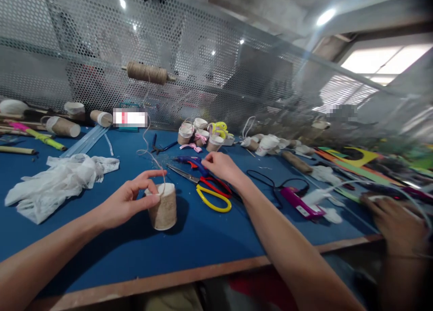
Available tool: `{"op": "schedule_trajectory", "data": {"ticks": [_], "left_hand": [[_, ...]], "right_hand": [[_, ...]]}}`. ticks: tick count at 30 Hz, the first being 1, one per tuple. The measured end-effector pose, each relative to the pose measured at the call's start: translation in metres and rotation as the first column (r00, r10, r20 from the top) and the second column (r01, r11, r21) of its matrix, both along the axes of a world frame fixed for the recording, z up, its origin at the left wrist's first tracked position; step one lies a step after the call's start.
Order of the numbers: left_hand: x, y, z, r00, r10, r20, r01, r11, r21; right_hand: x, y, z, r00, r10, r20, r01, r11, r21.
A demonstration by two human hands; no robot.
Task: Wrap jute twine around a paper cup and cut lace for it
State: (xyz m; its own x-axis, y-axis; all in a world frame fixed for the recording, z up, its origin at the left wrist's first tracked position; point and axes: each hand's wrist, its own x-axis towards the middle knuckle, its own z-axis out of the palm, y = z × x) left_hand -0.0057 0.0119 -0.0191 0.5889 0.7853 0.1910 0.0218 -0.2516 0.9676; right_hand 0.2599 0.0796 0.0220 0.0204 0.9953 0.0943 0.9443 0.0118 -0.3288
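My left hand [135, 194] grips the rim of a paper cup wrapped in brown twine [165, 212], which stands on the blue table. Its thumb presses at the rim and its index finger reaches past the loose twine [158, 162], which rises from the cup towards a spool. With closed fingers, my right hand [219, 166] holds the handle end of a blue glue gun [189, 159] lying low over the table. Just beneath that hand are scissors [214, 199] with red and yellow handles, blades pointing left.
A twine spool [147, 73] hangs on the mesh partition. Several wrapped cups [186, 133] and pliers [162, 146] lie behind. Crumpled white material [64, 185] and glue sticks [86, 139] lie left; a purple power strip [301, 203] lies right. Another person's hand [395, 216] is at the right edge.
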Motion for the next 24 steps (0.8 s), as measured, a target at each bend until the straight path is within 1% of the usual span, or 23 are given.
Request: {"op": "schedule_trajectory", "data": {"ticks": [3,5,7,10,12,14,16,18,19,21,22,23,24], "left_hand": [[0.000,0.000,-0.001,1.000,0.009,-0.028,-0.008,1.000,0.020],[-0.001,0.000,-0.002,0.999,0.010,-0.038,-0.008,0.999,0.040],[-0.002,0.000,-0.001,0.999,0.014,-0.044,-0.011,0.998,0.060],[-0.003,0.000,0.000,0.999,0.004,-0.050,-0.001,0.998,0.057],[-0.005,0.001,0.001,0.998,-0.017,-0.052,0.019,0.999,0.034],[-0.007,0.002,0.002,0.997,-0.047,-0.063,0.048,0.999,0.011],[-0.009,0.004,0.003,0.994,-0.069,-0.080,0.068,0.998,-0.011],[-0.009,0.006,0.002,0.995,-0.071,-0.064,0.067,0.996,-0.052],[-0.009,0.007,0.002,0.998,-0.055,-0.037,0.052,0.995,-0.083],[-0.006,0.009,-0.002,0.999,0.012,0.038,-0.006,0.989,-0.149],[-0.005,0.010,-0.004,0.995,0.062,0.077,-0.048,0.983,-0.176],[-0.003,0.011,-0.006,0.987,0.119,0.111,-0.096,0.976,-0.196],[-0.002,0.012,-0.008,0.974,0.176,0.144,-0.144,0.968,-0.208]], "right_hand": [[0.004,0.005,-0.018,1.000,-0.019,0.023,0.022,0.993,-0.119],[0.002,0.013,-0.027,0.999,-0.032,-0.013,0.029,0.985,-0.170],[-0.001,0.020,-0.033,0.995,-0.058,-0.083,0.042,0.982,-0.183],[-0.001,0.017,-0.032,0.967,-0.103,-0.234,0.071,0.987,-0.144],[0.001,0.005,-0.025,0.925,-0.114,-0.363,0.093,0.993,-0.075],[0.001,-0.012,-0.017,0.862,-0.080,-0.500,0.089,0.996,-0.006],[-0.001,-0.031,-0.008,0.791,-0.015,-0.611,0.020,1.000,0.002],[-0.008,-0.048,-0.001,0.724,0.032,-0.689,-0.092,0.995,-0.050],[-0.012,-0.055,0.001,0.671,0.059,-0.739,-0.160,0.985,-0.066],[-0.021,-0.065,0.003,0.565,0.121,-0.816,-0.287,0.956,-0.056],[-0.025,-0.069,0.003,0.535,0.156,-0.830,-0.333,0.942,-0.037],[-0.029,-0.073,0.002,0.527,0.190,-0.829,-0.357,0.934,-0.013],[-0.033,-0.076,0.000,0.545,0.219,-0.809,-0.359,0.933,0.011]]}}
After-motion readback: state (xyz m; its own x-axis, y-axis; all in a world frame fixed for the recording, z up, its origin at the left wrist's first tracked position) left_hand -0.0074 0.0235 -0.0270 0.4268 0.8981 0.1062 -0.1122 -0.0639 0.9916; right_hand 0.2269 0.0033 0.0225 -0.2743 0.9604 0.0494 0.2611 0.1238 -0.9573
